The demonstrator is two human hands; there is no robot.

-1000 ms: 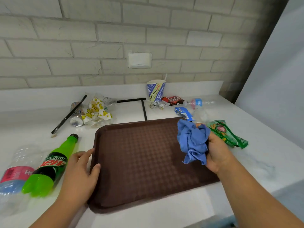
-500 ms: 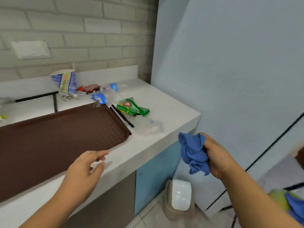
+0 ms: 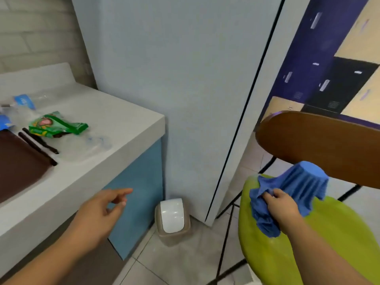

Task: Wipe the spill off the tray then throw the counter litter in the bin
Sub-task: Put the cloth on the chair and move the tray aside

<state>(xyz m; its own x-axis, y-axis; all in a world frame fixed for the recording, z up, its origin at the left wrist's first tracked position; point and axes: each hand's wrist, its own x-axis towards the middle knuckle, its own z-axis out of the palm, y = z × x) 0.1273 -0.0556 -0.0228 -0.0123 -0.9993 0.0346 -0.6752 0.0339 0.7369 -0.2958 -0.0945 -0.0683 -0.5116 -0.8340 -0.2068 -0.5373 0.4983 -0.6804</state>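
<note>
A: Any readable text?
B: No. The print on the green wrapper is too blurred to read. Same for the blue label behind it.
A: Cloth?
B: The blue cloth is crumpled, with deep folds. It sits right of the bin and higher, over a green seat. The right hand grips it, fingers curled into the bunch. It touches blue fabric draped over something round. Can't tell if they're one piece.
A: Left hand?
B: The left hand is left of the bin and higher, fingers loose, holding nothing.
A: Tray, litter?
B: The brown tray is far left of the bin, up on the white counter, only its corner in view. The black straws lie just beside it. The wrapper and a clear bottle lie on the bin side of them. The bin has a beige body and a white swing lid.
</note>
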